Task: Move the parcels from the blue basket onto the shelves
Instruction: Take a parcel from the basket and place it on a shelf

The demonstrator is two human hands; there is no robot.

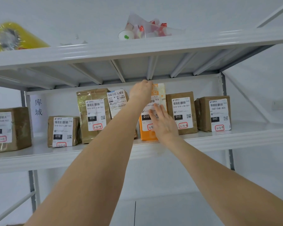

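An upright orange parcel with a white shipping label stands on the middle shelf between brown parcels. My left hand reaches over its top edge, fingers curled behind the top. My right hand lies flat against its front label with fingers straight. The blue basket is not in view.
Brown labelled parcels line the same shelf: one at far left, a low one, a tall one, a bagged one, and two at right. The upper shelf holds a yellow bag and a clear bag of cups.
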